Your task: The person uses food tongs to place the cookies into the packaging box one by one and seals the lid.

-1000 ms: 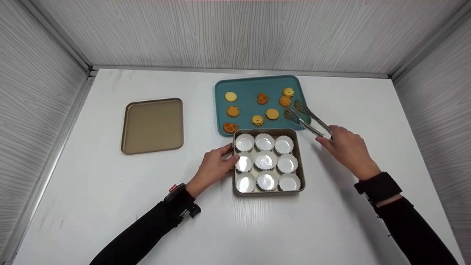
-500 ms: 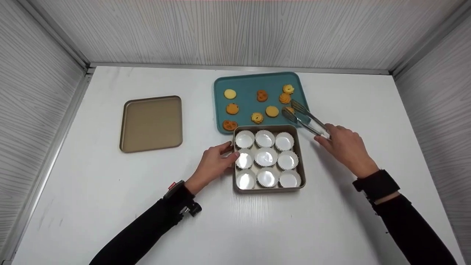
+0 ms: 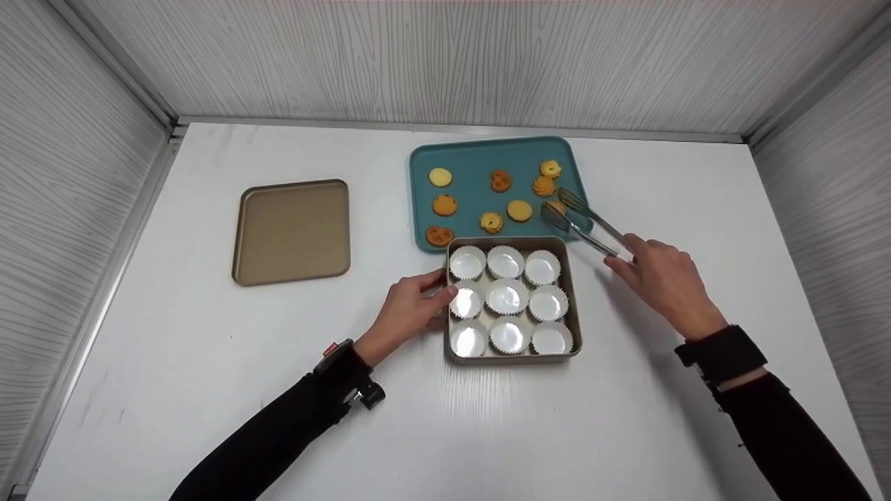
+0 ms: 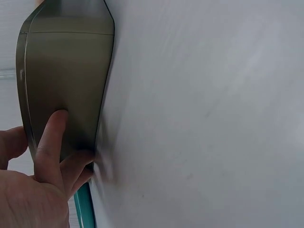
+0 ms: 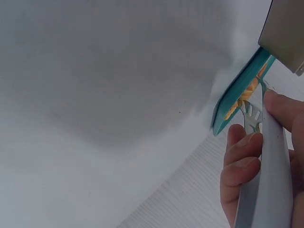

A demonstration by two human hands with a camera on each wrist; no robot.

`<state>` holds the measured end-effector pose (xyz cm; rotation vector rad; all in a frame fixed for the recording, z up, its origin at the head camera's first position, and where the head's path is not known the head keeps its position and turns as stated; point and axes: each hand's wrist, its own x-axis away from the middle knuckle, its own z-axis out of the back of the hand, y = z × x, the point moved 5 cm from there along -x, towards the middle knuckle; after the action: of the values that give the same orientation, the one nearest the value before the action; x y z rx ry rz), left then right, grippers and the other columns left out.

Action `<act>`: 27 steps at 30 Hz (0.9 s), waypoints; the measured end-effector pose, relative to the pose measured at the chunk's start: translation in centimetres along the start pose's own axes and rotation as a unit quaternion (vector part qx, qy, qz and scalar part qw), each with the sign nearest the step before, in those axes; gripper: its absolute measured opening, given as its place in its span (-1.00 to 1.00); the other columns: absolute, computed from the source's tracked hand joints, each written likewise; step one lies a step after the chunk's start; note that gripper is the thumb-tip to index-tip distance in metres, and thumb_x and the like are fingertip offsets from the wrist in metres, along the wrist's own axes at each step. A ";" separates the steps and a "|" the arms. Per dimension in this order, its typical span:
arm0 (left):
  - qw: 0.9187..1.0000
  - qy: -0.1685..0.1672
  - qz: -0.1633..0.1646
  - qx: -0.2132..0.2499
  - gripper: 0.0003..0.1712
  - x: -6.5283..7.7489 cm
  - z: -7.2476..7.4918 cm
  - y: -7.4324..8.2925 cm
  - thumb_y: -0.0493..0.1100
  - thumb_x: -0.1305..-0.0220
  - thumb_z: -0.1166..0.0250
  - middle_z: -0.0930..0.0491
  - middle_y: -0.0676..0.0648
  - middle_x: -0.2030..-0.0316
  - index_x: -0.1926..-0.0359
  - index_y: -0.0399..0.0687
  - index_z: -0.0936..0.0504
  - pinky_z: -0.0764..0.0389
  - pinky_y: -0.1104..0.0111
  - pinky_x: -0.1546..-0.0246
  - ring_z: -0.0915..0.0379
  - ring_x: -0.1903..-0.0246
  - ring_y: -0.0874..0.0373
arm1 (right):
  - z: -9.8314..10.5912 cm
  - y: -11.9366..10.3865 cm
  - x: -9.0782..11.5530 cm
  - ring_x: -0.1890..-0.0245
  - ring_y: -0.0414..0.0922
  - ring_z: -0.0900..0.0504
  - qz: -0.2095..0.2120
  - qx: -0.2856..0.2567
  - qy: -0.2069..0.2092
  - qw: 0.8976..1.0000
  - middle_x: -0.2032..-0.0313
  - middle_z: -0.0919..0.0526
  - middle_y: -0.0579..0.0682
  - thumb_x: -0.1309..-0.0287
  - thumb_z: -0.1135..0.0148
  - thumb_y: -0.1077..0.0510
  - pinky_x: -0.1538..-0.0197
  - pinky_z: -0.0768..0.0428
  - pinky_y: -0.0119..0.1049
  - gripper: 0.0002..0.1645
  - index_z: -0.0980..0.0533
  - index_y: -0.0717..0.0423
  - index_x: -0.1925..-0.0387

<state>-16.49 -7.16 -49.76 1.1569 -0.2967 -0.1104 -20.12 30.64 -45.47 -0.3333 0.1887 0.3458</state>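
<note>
In the head view my left hand (image 3: 407,306) holds the left wall of a square baking tin (image 3: 514,360), thumb at the rim and fingers against the outer side. The tin holds several white fluted paper cups (image 3: 507,298). My right hand (image 3: 668,282) grips metal tongs (image 5: 275,171) that reach over the right side of a teal tray (image 3: 470,156). Their two slotted heads are apart, on either side of a golden cookie (image 3: 557,207) that they partly cover. Whether they touch it, I cannot tell. The left wrist view shows fingers spread on the tin's side (image 4: 71,71).
Several cookies lie spread over the teal tray, including a swirled one (image 3: 544,186) beside the tongs and a pretzel-shaped one (image 3: 439,236) near the tin. A shallow gold-brown square pan (image 3: 292,233) sits to the left. Grey wood-grain walls (image 3: 445,62) border the white table (image 3: 390,431).
The cookie between the tong heads, mostly hidden a second ago, shows now. The tongs have shifted only slightly. My left hand stays at the tin, and the whole head view has moved a little.
</note>
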 end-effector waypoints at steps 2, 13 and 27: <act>1.000 0.002 0.001 0.002 -0.35 0.0 0.0 -0.1 -0.01 -0.46 -0.31 -0.60 -0.18 -0.26 -0.43 -0.24 -0.47 -0.40 0.15 -0.37 -0.43 -0.34 -0.01 | 0.2 0.0 -0.1 0.53 0.11 -0.63 0.005 -0.003 0.006 1.000 0.51 -0.67 0.20 -0.31 -0.44 0.04 0.51 -0.57 0.10 -0.55 -0.61 0.36 0.02; 1.000 0.005 0.002 -0.002 -0.35 0.3 0.1 -0.1 0.01 -0.46 -0.31 -0.59 -0.16 -0.27 -0.43 -0.21 -0.47 -0.39 0.16 -0.38 -0.42 -0.35 -0.02 | 3.1 -2.2 0.7 0.59 0.00 -0.52 0.049 -0.024 0.047 0.997 0.54 -0.60 0.12 -0.22 -0.51 0.10 0.53 -0.50 -0.04 -0.54 -0.61 0.35 -0.01; 1.000 0.004 0.005 -0.005 -0.29 -0.4 -0.5 0.2 0.00 -0.47 -0.30 -0.57 -0.22 -0.27 -0.46 -0.30 -0.38 -0.36 0.17 -0.40 -0.46 -0.32 -0.07 | 3.5 -7.8 1.3 0.55 -0.14 -0.49 0.119 -0.047 -0.003 0.992 0.49 -0.58 0.01 -0.21 -0.52 0.05 0.49 -0.50 -0.22 -0.50 -0.62 0.23 -0.09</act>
<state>-16.75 -6.58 -49.85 1.1452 -0.2947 -0.0991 -15.70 25.35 -40.33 -0.4038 0.2083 0.5930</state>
